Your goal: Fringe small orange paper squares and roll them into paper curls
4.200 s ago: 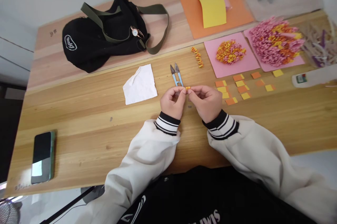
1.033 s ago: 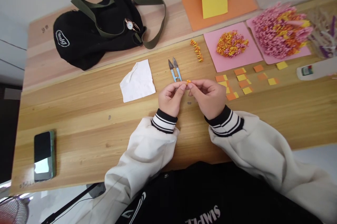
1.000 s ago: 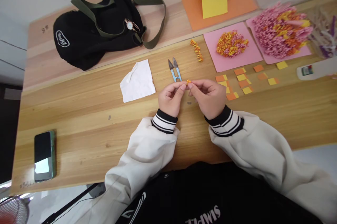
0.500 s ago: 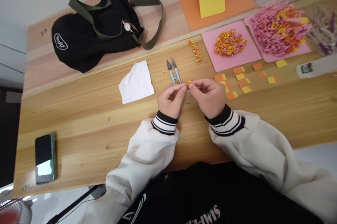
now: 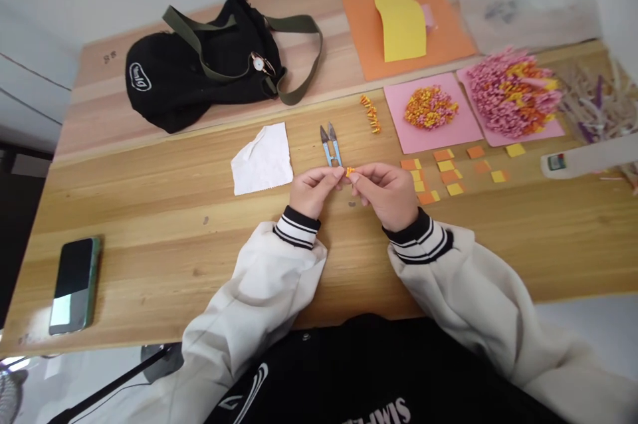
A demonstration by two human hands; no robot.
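My left hand (image 5: 312, 190) and my right hand (image 5: 386, 193) meet over the wooden table (image 5: 149, 211), fingertips pinched together on a tiny orange-and-yellow rolled paper piece (image 5: 349, 171). Both hands are closed on it. Just beyond the fingers lie small blue-handled snips (image 5: 331, 145). Right of my right hand are several small orange and yellow paper squares (image 5: 443, 171). A short row of finished rolled pieces (image 5: 371, 113) lies farther back.
A white paper scrap (image 5: 263, 159) lies left of the snips. A black bag (image 5: 199, 65) with a wristwatch (image 5: 261, 64) sits at the back left, a phone (image 5: 74, 283) at the near left. Pink sheets hold heaps of rolled pieces (image 5: 431, 106) (image 5: 513, 92). Orange and yellow sheets (image 5: 401, 18) lie behind.
The hands stay pinched on the small rolled piece, working it slightly. The view has shifted a little; nothing on the table has moved.
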